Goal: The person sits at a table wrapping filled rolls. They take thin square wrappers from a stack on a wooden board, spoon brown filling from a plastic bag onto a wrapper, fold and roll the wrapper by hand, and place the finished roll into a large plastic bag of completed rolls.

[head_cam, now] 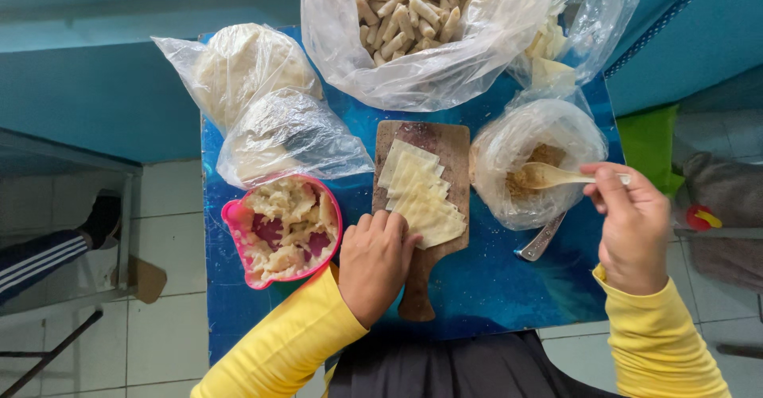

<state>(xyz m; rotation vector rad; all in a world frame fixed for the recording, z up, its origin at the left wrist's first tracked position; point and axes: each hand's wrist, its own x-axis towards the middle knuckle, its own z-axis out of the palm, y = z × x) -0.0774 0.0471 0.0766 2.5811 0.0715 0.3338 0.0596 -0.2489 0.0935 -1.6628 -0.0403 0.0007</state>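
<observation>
step: filling being scooped, judging by the spoon
right hand [632,227]: fingers pinched on spoon [548,176], dipped in the bag [536,159] right of board [425,207]
left hand [375,259]: fingers loosely curled, resting on wrappers [420,195] on board
next: likely calls for a level lift across to a wrapper

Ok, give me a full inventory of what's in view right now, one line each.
table: one, blue, centre.
cutting board: one, brown wood, centre of table.
pastry sheets: a fanned stack, pale yellow, on the board.
pink bowl: one, left of board, holding pale shredded filling.
rolled pastries: many, beige, in a clear bag at top.
dough bags: two, clear, top left.
crumb bag: one, clear, right of board, brownish contents.
spoon: one, pale, over the crumb bag.
metal handle: one, below that bag.
left hand: fingers on the pastry sheets.
right hand: holding the spoon.
</observation>
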